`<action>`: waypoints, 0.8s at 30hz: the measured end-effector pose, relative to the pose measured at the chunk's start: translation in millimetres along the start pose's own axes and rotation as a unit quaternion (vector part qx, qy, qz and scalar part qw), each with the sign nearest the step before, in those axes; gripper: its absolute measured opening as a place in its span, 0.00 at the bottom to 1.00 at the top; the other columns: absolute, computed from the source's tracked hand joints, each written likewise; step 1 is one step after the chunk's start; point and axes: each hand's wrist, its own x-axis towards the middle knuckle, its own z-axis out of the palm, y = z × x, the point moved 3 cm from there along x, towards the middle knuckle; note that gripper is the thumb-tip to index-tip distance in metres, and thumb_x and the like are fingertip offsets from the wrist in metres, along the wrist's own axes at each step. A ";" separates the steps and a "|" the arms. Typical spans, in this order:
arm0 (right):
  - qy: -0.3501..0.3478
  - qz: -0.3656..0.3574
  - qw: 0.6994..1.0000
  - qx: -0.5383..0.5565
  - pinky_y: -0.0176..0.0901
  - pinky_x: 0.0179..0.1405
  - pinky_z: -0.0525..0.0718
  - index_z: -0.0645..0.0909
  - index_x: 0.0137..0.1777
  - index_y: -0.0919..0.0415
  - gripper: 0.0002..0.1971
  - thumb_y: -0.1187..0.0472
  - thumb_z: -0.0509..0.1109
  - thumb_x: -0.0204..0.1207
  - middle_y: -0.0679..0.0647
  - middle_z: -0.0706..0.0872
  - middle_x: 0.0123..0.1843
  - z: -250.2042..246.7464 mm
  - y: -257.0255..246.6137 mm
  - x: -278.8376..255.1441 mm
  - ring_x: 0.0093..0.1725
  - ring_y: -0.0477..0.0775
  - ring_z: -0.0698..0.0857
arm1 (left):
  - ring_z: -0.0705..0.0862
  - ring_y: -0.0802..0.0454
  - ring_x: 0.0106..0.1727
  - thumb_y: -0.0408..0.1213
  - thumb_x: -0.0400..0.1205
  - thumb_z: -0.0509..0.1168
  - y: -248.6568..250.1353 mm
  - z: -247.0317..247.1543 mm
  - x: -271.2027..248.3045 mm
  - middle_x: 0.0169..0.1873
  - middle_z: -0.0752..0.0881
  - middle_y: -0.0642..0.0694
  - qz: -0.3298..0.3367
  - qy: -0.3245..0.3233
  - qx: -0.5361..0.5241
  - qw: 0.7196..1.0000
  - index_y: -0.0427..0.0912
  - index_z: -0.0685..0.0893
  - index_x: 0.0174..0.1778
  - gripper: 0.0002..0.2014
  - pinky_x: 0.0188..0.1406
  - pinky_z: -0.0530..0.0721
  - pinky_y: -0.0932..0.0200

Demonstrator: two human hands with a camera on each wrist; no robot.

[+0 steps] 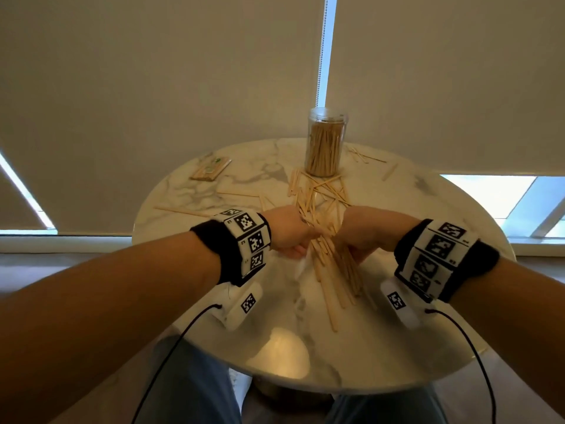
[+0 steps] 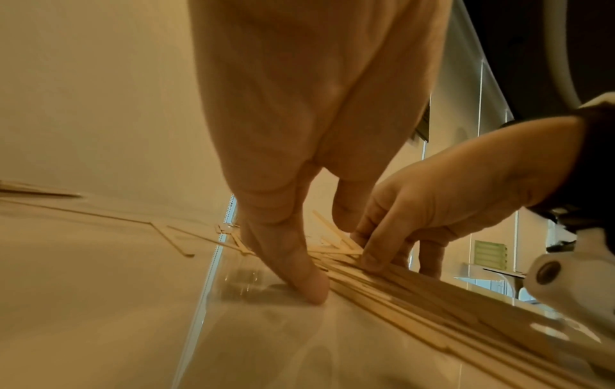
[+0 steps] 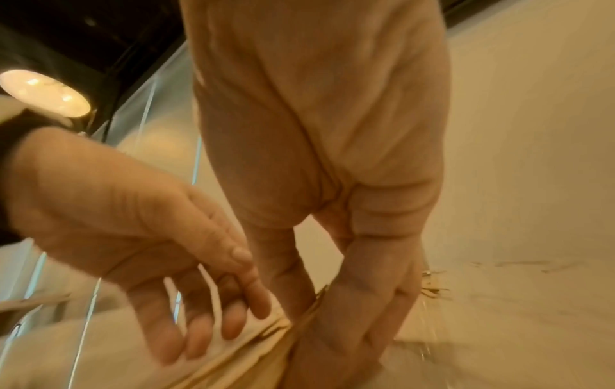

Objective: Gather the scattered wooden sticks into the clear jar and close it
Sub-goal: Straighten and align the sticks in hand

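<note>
A clear jar [image 1: 325,142], packed with upright sticks, stands at the back middle of the round marble table [image 1: 275,347]. Loose wooden sticks [image 1: 324,191] lie in front of it, and a long bundle of sticks [image 1: 333,270] runs toward me. My two hands flank the bundle's far end. My left hand [image 1: 290,231] has straight fingers against the bundle's left side, its thumb [image 2: 299,268] pressing on the table. My right hand [image 1: 363,231] straddles the bundle [image 2: 416,294], with curled fingers [image 2: 372,260] on top and the thumb on the other side. I see no separate lid.
A flat packet of sticks [image 1: 211,169] lies at the back left. Stray sticks lie at the left [image 1: 183,211] and at the back right [image 1: 367,156]. The table's near rim [image 1: 305,384] is above my knees. Window blinds hang behind the table.
</note>
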 end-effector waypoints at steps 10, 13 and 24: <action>0.024 -0.119 0.964 0.235 0.50 0.42 0.93 0.84 0.51 0.73 0.05 0.72 0.66 0.82 0.62 0.89 0.41 -22.5 -8.3 -5.6 0.38 0.56 0.90 | 0.90 0.43 0.45 0.76 0.80 0.42 14.9 3.0 8.6 0.44 0.91 0.39 0.001 0.088 0.027 0.996 0.37 0.85 0.45 0.44 0.60 0.89 0.45; 0.054 -0.174 0.954 0.236 0.55 0.44 0.93 0.85 0.53 0.70 0.09 0.75 0.67 0.77 0.65 0.91 0.44 -19.9 -28.4 -0.6 0.41 0.60 0.93 | 0.91 0.44 0.52 0.69 0.86 0.46 24.0 3.2 9.7 0.52 0.92 0.39 0.011 0.085 -0.141 0.986 0.41 0.85 0.59 0.36 0.59 0.89 0.45; 0.188 -0.261 0.946 0.039 0.33 0.31 0.73 0.90 0.46 0.52 0.10 0.46 0.76 0.77 0.44 0.88 0.37 -33.8 -54.0 -1.3 0.35 0.40 0.83 | 0.74 0.55 0.25 0.40 0.94 0.49 19.2 -31.6 5.5 0.28 0.77 0.46 0.037 0.129 -0.341 0.930 0.39 0.77 0.50 0.15 0.24 0.73 0.59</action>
